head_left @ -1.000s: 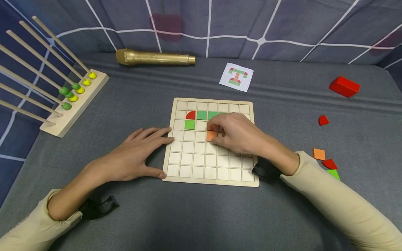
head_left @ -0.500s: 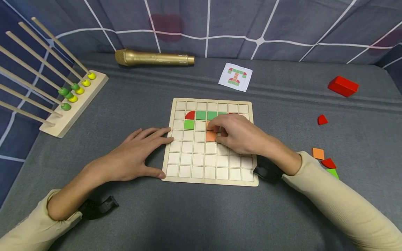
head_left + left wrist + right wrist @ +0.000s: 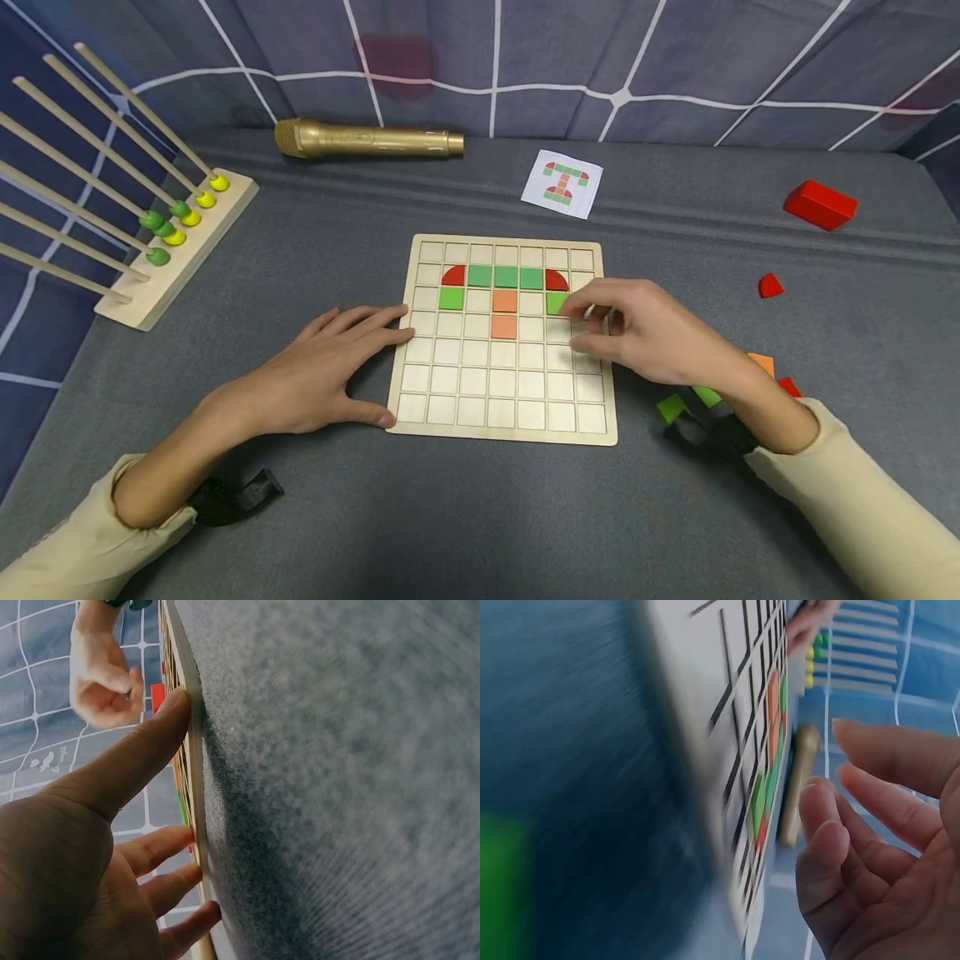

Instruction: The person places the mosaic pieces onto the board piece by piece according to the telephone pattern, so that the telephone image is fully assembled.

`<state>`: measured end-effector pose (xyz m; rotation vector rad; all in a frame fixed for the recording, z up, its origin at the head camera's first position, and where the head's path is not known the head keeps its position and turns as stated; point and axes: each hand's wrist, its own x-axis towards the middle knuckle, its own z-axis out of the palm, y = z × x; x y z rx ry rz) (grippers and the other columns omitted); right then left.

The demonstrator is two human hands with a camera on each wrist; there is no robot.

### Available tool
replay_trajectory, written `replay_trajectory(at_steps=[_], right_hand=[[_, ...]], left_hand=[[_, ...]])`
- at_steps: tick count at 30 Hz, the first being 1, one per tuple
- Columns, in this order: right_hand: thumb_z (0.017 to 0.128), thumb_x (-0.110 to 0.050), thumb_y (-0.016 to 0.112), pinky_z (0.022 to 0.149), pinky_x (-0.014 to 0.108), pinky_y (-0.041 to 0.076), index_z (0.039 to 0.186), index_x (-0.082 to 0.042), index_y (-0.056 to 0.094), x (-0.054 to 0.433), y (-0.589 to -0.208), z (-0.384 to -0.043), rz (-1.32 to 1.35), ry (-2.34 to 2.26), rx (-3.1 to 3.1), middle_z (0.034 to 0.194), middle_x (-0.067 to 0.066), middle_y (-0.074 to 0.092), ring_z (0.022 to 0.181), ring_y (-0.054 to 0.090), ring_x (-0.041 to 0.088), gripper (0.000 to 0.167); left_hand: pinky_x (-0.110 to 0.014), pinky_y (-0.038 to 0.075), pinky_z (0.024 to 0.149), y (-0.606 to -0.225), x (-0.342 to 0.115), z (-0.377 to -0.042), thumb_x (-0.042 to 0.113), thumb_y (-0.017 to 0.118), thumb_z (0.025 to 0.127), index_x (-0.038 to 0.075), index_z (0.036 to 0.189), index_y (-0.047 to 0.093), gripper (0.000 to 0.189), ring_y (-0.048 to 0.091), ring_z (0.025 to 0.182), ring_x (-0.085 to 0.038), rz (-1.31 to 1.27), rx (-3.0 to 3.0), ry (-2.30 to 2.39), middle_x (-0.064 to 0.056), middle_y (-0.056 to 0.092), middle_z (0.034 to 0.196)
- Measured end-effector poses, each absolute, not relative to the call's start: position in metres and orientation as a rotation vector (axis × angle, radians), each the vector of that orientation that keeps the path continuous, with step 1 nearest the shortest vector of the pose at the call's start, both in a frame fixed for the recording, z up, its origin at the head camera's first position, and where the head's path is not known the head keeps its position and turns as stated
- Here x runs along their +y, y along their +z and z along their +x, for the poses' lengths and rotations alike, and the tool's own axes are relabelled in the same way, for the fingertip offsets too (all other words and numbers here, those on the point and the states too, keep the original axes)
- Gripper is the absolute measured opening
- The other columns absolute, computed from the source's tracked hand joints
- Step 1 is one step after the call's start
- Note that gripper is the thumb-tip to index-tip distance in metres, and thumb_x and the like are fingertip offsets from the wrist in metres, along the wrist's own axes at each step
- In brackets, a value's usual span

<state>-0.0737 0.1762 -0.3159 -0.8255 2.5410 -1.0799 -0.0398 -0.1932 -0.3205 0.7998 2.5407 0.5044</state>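
Board (image 3: 473, 383): gridded; coloured tiles (image 3: 505, 277) seated.
Left hand (image 3: 322, 379): fingers extended, touching board edge.
Right hand (image 3: 648, 333): fingers released, over right edge.

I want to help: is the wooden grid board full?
Only partly: the wooden grid board holds colored pieces in three rows, but its bottom two rows are bare.
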Motion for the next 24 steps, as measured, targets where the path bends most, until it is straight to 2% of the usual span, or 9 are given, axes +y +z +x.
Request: replay_trajectory(at_steps=[3, 7, 14, 18, 24], right_hand=[[0.084, -0.004, 0.078, 0.061, 0.023, 0.043, 0.106, -0.01, 0.072, 0.205, -0.319, -0.063, -0.765, -1.097, 2.624, 0.088, -0.003, 0.061, 0.074, 0.053, 0.01, 0.024], [0.083, -0.002, 0.079, 0.057, 0.021, 0.04, 0.107, -0.01, 0.071, 0.248, -0.324, -0.049, -0.625, -1.062, 2.756, 0.089, -0.002, 0.059, 0.071, 0.049, 0.01, 0.027], [0.083, -0.004, 0.079, 0.054, 0.021, 0.035, 0.112, -0.002, 0.068, 0.312, -0.333, -0.029, -0.341, -0.879, 2.868, 0.088, 0.006, 0.053, 0.07, 0.045, 0.008, 0.031], [0.083, -0.007, 0.079, 0.055, 0.022, 0.033, 0.113, 0.003, 0.067, 0.33, -0.34, -0.022, -0.253, -0.762, 2.88, 0.088, 0.007, 0.051, 0.07, 0.042, 0.007, 0.034], [0.083, -0.011, 0.08, 0.055, 0.023, 0.031, 0.108, 0.001, 0.068, 0.337, -0.347, -0.019, -0.252, -0.719, 2.876, 0.087, 0.007, 0.051, 0.07, 0.04, 0.008, 0.031]], left_hand=[[-0.061, 0.011, 0.112, -0.321, -0.193, -0.04, 0.059, 0.077, 0.077, 0.018, 0.153, 0.039, 0.094, 0.018, 0.146, -0.028, 0.792, 2.537, 0.498, -0.002, 0.02, 0.162], [-0.062, 0.011, 0.112, -0.322, -0.194, -0.04, 0.058, 0.077, 0.077, 0.018, 0.152, 0.039, 0.094, 0.018, 0.146, -0.029, 0.793, 2.534, 0.506, -0.002, 0.019, 0.163], [-0.062, 0.011, 0.111, -0.321, -0.195, -0.04, 0.059, 0.077, 0.077, 0.018, 0.153, 0.038, 0.095, 0.017, 0.146, -0.029, 0.806, 2.533, 0.508, -0.001, 0.018, 0.163], [-0.062, 0.011, 0.111, -0.32, -0.195, -0.04, 0.059, 0.077, 0.077, 0.018, 0.153, 0.038, 0.095, 0.017, 0.146, -0.03, 0.804, 2.533, 0.508, -0.002, 0.018, 0.163], [-0.062, 0.012, 0.111, -0.32, -0.194, -0.04, 0.059, 0.076, 0.077, 0.017, 0.153, 0.038, 0.094, 0.017, 0.146, -0.03, 0.807, 2.534, 0.504, -0.002, 0.018, 0.163]])
